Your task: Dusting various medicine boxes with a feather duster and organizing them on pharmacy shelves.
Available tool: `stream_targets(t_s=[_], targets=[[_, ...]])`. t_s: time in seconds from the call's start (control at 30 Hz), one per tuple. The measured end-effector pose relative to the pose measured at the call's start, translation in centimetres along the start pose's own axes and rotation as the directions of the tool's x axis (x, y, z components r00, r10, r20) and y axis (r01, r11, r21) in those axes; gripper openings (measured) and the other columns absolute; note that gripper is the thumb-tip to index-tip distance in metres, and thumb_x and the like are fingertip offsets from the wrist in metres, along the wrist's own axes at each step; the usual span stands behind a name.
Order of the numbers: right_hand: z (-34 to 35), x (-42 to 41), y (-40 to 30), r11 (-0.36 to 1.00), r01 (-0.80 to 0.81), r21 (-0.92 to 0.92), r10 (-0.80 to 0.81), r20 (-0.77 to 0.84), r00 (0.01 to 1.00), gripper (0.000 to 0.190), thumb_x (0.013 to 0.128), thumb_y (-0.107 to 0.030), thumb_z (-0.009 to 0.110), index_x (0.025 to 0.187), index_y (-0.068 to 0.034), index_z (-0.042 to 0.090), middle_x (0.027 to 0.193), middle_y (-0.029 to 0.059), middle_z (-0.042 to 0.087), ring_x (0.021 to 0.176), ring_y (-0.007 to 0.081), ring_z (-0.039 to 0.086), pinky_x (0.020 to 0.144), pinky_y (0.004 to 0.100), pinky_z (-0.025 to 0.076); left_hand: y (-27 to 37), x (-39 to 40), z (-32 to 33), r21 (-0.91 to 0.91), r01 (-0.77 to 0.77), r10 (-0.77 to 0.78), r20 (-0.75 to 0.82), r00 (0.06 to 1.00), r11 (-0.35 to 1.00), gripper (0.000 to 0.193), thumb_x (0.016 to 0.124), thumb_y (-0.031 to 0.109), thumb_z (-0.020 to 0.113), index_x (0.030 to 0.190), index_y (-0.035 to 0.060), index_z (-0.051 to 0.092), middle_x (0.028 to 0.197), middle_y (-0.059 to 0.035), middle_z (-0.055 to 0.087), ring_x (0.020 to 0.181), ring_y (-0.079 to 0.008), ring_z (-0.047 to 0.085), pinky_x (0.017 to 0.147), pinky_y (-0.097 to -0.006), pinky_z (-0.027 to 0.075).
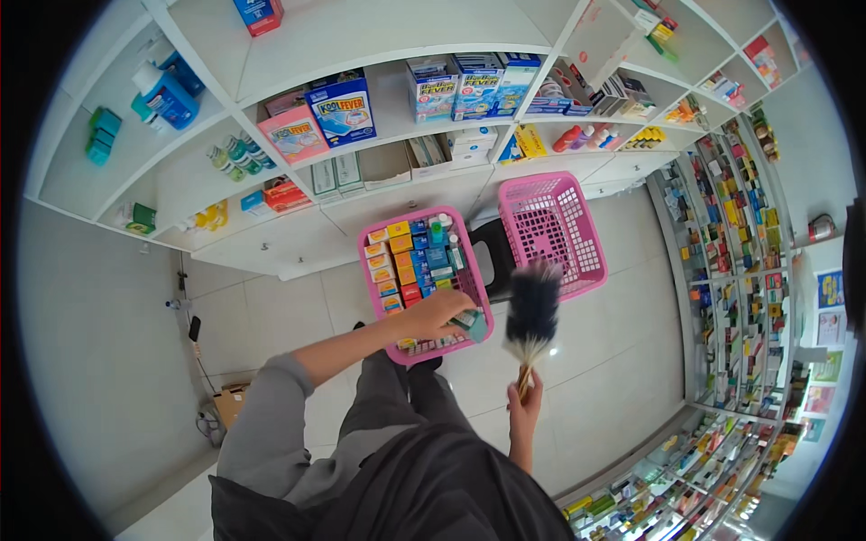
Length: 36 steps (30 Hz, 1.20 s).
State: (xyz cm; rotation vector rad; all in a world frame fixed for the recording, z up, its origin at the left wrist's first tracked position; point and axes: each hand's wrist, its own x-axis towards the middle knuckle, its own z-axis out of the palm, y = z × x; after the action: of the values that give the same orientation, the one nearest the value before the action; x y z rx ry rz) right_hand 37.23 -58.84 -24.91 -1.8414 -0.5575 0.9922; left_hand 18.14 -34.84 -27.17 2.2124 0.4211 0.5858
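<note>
My left hand grips a small teal-green box above the near right corner of a pink plastic basket. Rows of small medicine boxes fill much of that basket, among them yellow-orange boxes and blue ones. A bottle with a green cap stands at its far right end. In my right hand is the handle of a feather duster, its dark, slightly blurred head pointing away from me. The duster head overlaps the near edge of a second pink basket, which shows a bare perforated bottom.
Ahead stand white shelves with cooling-patch boxes, bottles and cartons. A black stool sits partly under the second basket. Glass-fronted product racks line the right side. A cardboard box lies on the tiled floor at left.
</note>
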Motion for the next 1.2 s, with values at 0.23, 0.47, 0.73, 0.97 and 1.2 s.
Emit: stream_targets(t_s=[0.23,0.47,0.73,0.97,1.2], targets=[[6.2,2.4,-7.1,0.806,0.086,0.585,-0.366,0.379,0.850,0.093,0.064,-0.013,0.081,0.140,-0.007,0.028,0.125,0.0078,0.047,0.110,0.0186,0.049,0.093,0.0316,0.040,13.1,-1.7,-6.4,-0.370,0.100,-0.249,-0.380,0.891,0.924,0.054,0.069,0.014,0.078,0.116,0.0048,0.054,0.097,-0.0065,0.057,0.089,-0.0158,0.058,0.079,-0.0275,0.045],[11.9,0.4,-12.5,0.804,0.109,0.584,-0.495,0.556,0.668,0.098,0.064,-0.026,0.083,0.140,-0.005,0.025,0.136,0.0089,0.041,0.125,0.0225,0.042,0.103,0.0335,0.034,15.9,-3.1,-6.0,-0.711,0.066,-0.674,-0.629,0.386,0.701,0.055,0.079,0.004,0.068,0.127,0.0078,0.040,0.108,-0.0080,0.052,0.097,-0.0127,0.055,0.079,-0.0259,0.048],[18.2,-3.2,-13.4,0.759,-0.119,0.640,-0.438,0.637,0.634,0.078,0.074,-0.002,0.069,0.139,-0.009,0.027,0.126,0.0106,0.048,0.116,0.0208,0.049,0.098,0.0325,0.038,15.1,-11.9,-4.8,-0.909,-0.275,-0.716,-0.417,0.560,0.314,0.082,0.073,0.022,0.068,0.141,0.0050,0.025,0.138,-0.0145,0.042,0.122,-0.0264,0.049,0.100,-0.0400,0.042],[21.3,-3.1,-17.3,0.924,0.064,0.377,-0.345,0.751,0.562,0.036,0.097,-0.012,0.041,0.133,-0.011,0.040,0.097,0.0041,0.058,0.066,0.0076,0.051,0.057,0.0188,0.043,14.7,-18.1,-9.6,-0.830,-0.523,-0.633,-0.513,0.579,0.194,0.071,0.079,0.033,0.064,0.137,0.0041,0.035,0.135,-0.0125,0.045,0.119,-0.0257,0.051,0.103,-0.0445,0.039],[19.8,-0.7,-20.8,0.982,0.171,0.079,-0.128,0.946,0.299,0.034,0.089,-0.004,0.055,0.122,-0.002,0.055,0.077,-0.0034,0.057,0.063,0.0032,0.045,0.054,0.0187,0.037,14.2,-24.5,-15.0,-0.732,-0.680,-0.468,-0.587,0.660,-0.042,0.056,0.096,0.048,0.034,0.131,0.0060,0.042,0.123,-0.0128,0.055,0.111,-0.0268,0.055,0.097,-0.0419,0.043]])
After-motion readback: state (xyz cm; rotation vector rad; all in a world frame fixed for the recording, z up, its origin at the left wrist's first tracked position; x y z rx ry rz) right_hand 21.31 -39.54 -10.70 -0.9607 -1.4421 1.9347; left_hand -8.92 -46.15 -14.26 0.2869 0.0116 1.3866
